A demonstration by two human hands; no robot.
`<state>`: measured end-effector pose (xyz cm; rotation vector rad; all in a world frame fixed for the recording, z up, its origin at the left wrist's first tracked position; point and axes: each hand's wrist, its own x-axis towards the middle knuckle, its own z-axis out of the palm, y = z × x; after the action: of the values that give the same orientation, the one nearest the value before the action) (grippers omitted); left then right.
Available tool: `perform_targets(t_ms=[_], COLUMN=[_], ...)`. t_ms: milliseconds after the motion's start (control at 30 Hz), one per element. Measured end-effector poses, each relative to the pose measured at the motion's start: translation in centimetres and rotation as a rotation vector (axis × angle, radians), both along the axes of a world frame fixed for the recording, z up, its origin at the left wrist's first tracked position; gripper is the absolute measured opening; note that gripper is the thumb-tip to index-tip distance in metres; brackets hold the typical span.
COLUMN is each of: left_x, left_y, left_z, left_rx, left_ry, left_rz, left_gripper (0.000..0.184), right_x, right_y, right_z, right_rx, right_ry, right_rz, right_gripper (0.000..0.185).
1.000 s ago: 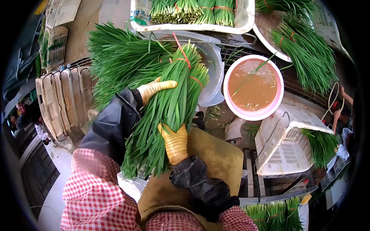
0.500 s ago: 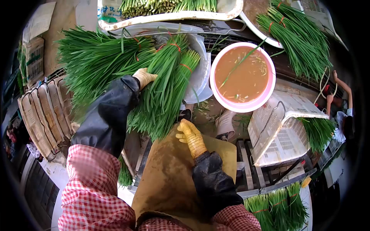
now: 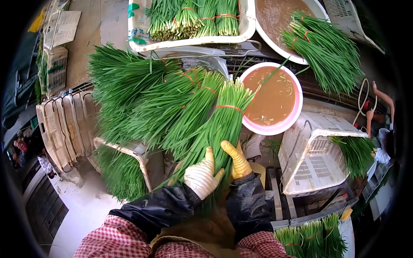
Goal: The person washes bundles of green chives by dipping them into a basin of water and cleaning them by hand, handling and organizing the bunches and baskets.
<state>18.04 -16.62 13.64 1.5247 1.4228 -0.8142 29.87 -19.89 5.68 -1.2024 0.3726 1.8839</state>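
Between my two gloved hands is a bundle of garlic chives (image 3: 223, 120), tied with a red band near its pale cut ends, which point away from me. My left hand (image 3: 201, 177), in a whitish glove, is closed around the leafy part from the left, thumb on top. From the right, my right hand (image 3: 239, 161) in a yellow glove grips the same leaves; some of its fingers are hidden beneath them. More banded chives (image 3: 167, 101) lie fanned out just left of the held bundle. A pink-rimmed basin (image 3: 297, 112) of brown water stands right beside its cut ends.
A white crate (image 3: 193, 42) of bundles stands at the far side. Right of it, chives (image 3: 327, 53) rest on a basin's edge. A tilted crate (image 3: 316, 159) lies at right, near another person's arm (image 3: 385, 98). Stacked crates (image 3: 64, 129) stand left; several bundles (image 3: 312, 236) sit lower right.
My left hand has come back from the pile toward me, and both hands now hold a chive bundle to the right of the others. My right hand was empty before. The view has shifted.
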Motion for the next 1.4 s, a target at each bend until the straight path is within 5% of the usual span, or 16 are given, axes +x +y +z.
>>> perform_targets(t_ms=[167, 200, 333, 467, 567, 633, 667, 733, 800, 900, 933, 1000, 1133, 1200, 1333, 1400], left_x=[6.7, 7.7, 6.1, 5.0, 7.5, 8.8, 10.0, 12.3, 12.8, 12.2, 12.3, 12.5, 13.9, 15.1, 16.1, 16.5], left_y=[-3.5, -0.8, 0.3, 3.1, 4.0, 2.8, 2.4, 0.7, 0.1, -0.3, -0.6, -1.3, -2.3, -2.3, -3.2, -3.5], left_z=[-5.6, -5.5, -12.0, -20.9, -26.9, -30.7, -31.4, -29.7, -30.2, -33.0, -33.9, -35.5, -37.8, -38.0, -40.9, -42.9], left_rx=[-0.176, -0.412, 0.095, 0.406, 0.018, -0.224, -0.385, -0.789, -0.976, -1.111, -1.111, -0.648, -0.455, -0.412, -0.253, -0.184], left_ry=[-0.295, -0.250, -0.316, -0.450, -0.695, -0.556, -0.451, -0.722, -0.469, -0.462, -0.459, -0.537, -0.630, -0.643, -0.618, -0.489], left_rz=[0.058, 0.070, 0.250, 0.419, 0.850, 0.981, 1.059, 1.357, 1.522, 1.550, 1.551, 1.410, 1.319, 1.277, 1.252, 1.223], left_gripper=[0.104, 0.100, 0.071, 0.057, 0.068, 0.065, 0.066, 0.060, 0.053, 0.040, 0.040, 0.044, 0.049, 0.046, 0.060, 0.074], right_x=[7.8, 9.5, 12.9, 13.5, 13.9, 13.3, 13.2, 12.3, 11.2, 13.9, 15.6, 18.8, 22.7, 22.0, 18.2, 19.0], right_y=[-4.8, -5.8, -8.5, -8.5, -12.3, -14.1, -14.4, -17.7, -18.6, -14.7, -14.0, -12.8, -5.9, -2.1, 2.2, 2.2], right_z=[-6.3, -8.7, -21.2, -24.0, -24.1, -20.6, -18.4, -20.1, -19.6, -18.8, -19.4, -18.9, -22.0, -27.6, -35.3, -44.7], right_rx=[-0.226, -0.306, -0.426, -0.518, -0.362, -0.313, -0.285, -0.209, -0.117, -0.225, -0.285, -0.341, -0.051, -0.064, -0.152, -0.320], right_ry=[-0.064, -0.041, 0.134, 0.110, 0.024, 0.099, 0.082, 0.265, 0.258, -0.031, -0.227, -0.684, -0.587, -0.619, -0.664, -0.731], right_rz=[-0.137, -0.135, -0.157, -0.045, -0.149, -0.241, -0.260, -0.284, -0.273, 0.251, 0.509, 0.593, 0.029, 0.005, 0.449, 0.924], right_gripper=[0.047, 0.043, 0.043, 0.037, 0.035, 0.039, 0.041, 0.046, 0.057, 0.058, 0.058, 0.059, 0.055, 0.077, 0.105, 0.083])
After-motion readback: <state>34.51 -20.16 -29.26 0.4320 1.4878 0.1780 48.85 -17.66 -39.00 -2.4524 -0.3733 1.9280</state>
